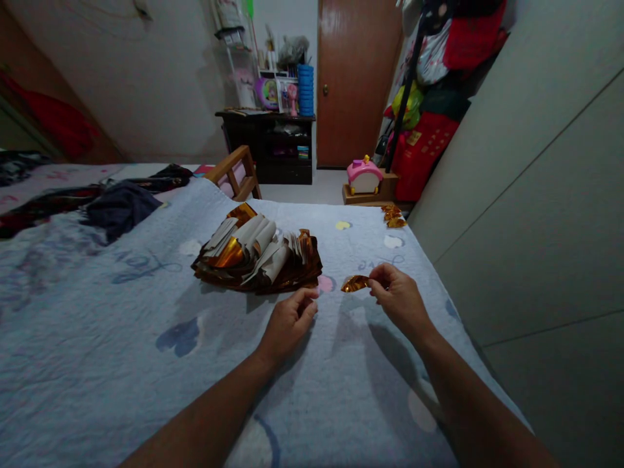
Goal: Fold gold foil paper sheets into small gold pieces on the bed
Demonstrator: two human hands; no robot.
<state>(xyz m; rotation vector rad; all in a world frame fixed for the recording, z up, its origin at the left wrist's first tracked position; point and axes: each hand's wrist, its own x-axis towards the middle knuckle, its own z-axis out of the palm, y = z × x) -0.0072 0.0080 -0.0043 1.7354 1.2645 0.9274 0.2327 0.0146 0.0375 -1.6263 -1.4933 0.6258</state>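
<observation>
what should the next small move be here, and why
Probably carry the gold foil piece to the similar gold pieces at the bed's far right corner: the right hand already holds it by one end, it looks folded like those, and the left hand is beside the paper stack, apart from it.

Paper stack [258, 260] set on bed [219, 383], left of center. Left hand [290, 320] placed just beside its near right corner. Folded piece [355, 283] held in right hand [397, 296], right of stack. More folded pieces [394, 218] grouped at bed's far right corner. Bundled cloth [121, 208] left at far left. Beyond bed: cabinet [287, 173] placed far center, door [341, 78] seen right of it. Bed flanked on right by panels [536, 214].
</observation>
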